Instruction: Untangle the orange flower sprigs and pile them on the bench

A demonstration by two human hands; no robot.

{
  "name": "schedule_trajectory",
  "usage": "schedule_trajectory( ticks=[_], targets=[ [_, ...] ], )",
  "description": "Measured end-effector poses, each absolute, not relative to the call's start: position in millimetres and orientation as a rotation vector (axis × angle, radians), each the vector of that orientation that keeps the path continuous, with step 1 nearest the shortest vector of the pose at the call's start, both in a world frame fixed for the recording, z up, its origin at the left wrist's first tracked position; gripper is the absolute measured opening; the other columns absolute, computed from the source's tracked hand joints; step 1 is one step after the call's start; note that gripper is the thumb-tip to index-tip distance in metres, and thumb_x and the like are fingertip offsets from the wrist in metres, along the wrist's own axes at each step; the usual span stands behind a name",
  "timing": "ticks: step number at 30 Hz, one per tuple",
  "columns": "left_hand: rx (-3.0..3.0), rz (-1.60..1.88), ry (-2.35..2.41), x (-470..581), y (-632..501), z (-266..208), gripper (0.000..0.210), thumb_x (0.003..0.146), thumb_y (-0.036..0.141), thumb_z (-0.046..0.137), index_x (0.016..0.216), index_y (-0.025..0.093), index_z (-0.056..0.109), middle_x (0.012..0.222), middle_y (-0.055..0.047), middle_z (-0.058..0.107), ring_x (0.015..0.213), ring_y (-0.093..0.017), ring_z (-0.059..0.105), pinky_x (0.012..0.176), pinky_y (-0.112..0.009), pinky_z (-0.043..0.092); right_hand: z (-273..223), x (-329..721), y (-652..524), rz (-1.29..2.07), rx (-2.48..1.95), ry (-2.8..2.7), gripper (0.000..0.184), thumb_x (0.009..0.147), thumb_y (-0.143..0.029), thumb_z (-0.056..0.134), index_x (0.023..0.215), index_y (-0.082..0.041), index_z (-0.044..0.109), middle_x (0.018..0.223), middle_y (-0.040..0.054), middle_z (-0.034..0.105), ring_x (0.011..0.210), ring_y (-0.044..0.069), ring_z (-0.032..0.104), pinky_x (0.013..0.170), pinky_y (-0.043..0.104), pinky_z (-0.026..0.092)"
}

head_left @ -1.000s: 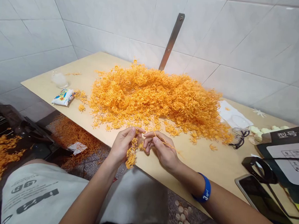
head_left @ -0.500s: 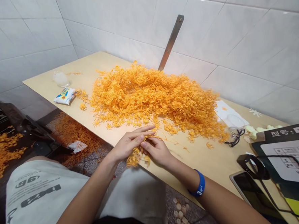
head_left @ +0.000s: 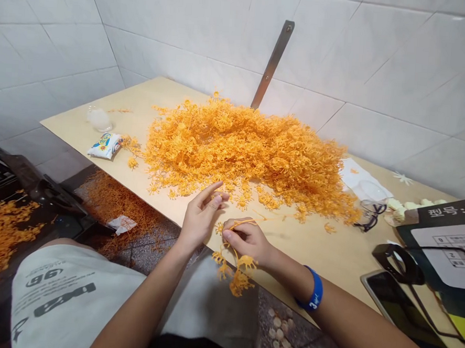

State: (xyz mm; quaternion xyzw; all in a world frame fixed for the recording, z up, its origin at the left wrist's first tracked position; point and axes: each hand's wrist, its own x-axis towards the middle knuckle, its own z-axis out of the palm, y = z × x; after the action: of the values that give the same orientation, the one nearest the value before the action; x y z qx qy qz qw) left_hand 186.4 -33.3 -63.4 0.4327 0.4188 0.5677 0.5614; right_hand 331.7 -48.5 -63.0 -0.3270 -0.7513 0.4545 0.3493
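My right hand (head_left: 248, 240) is closed around the thin orange stems of a plastic flower spray (head_left: 241, 282). Several spidery orange flower heads dangle below my fingers, past the table's front edge. Just to the left, my left hand (head_left: 199, 216) is raised over the edge with its index finger stretched out and the thumb apart from it. Whether anything tiny sits by its fingertips is hard to see. Behind both hands lies a big heap of the same orange plastic flowers (head_left: 242, 148), spread over the tan table (head_left: 143, 95).
On the left are a small snack packet (head_left: 105, 146) and a clear container (head_left: 99, 118). Glasses (head_left: 370, 216), a phone (head_left: 390, 299), a black tape-like ring (head_left: 396, 262) and a dark printed box (head_left: 445, 234) lie on the right. More orange pieces (head_left: 116, 203) cover the floor.
My hands have moved apart: the left has risen slightly away from the spray, and the right has kept hold of it. The flower heads now hang farther right, below my right hand.
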Motion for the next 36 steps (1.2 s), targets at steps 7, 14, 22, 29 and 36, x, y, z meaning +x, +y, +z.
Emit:
schedule_trajectory(
  ticks=[7,14,22,29,36],
  targets=[
    [1.159,1.411,0.925,185.4,-36.1,-70.0,0.052,0.096,0.054,0.029,0.126,0.026,0.062,0.148,-0.004,0.044,0.143,-0.021,0.029,0.118,-0.041,0.021,-55.3,325.4,-48.5,1.576,-0.682,-1.879,0.033,0.091,-0.039,0.051,0.075,-0.015,0.066,0.073,0.0065,0.067,0.068,0.015,0.063,0.068,0.028,0.051],
    [1.060,1.522,0.923,185.9,-36.9,-73.8,0.052,0.096,0.053,0.032,0.127,0.023,0.060,0.146,-0.006,0.047,0.141,-0.021,0.033,0.117,-0.040,0.024,-63.6,333.8,-25.7,1.302,-1.023,-1.364,0.027,0.086,-0.044,0.060,0.080,-0.020,0.071,0.111,0.0088,0.065,0.103,0.019,0.060,0.087,0.031,0.049],
    [1.184,1.339,0.855,182.9,-41.6,-64.0,0.046,0.088,0.053,0.051,0.118,0.020,0.063,0.128,-0.011,0.061,0.121,-0.025,0.054,0.098,-0.037,0.047,-66.7,334.7,-34.5,1.182,-1.058,-1.040,0.031,0.082,-0.049,0.063,0.083,-0.018,0.067,0.065,0.0010,0.059,0.057,0.011,0.052,0.052,0.022,0.045],
    [1.431,1.139,0.866,179.8,-42.4,-52.3,0.041,0.089,0.042,0.056,0.125,0.023,0.062,0.133,-0.008,0.060,0.122,-0.024,0.054,0.104,-0.034,0.041,-65.7,328.9,-37.7,1.361,-0.983,-1.058,0.026,0.080,-0.045,0.067,0.083,-0.019,0.063,0.068,-0.0002,0.062,0.051,0.010,0.055,0.049,0.024,0.049],
    [1.430,1.218,0.852,179.6,-39.5,-56.1,0.035,0.092,0.041,0.049,0.106,0.019,0.073,0.121,-0.010,0.067,0.116,-0.024,0.059,0.103,-0.038,0.042,-63.7,326.7,-40.9,1.513,-0.976,-1.232,0.030,0.080,-0.046,0.067,0.089,-0.019,0.056,0.066,-0.0016,0.062,0.052,0.011,0.058,0.047,0.023,0.049]
  ],
)
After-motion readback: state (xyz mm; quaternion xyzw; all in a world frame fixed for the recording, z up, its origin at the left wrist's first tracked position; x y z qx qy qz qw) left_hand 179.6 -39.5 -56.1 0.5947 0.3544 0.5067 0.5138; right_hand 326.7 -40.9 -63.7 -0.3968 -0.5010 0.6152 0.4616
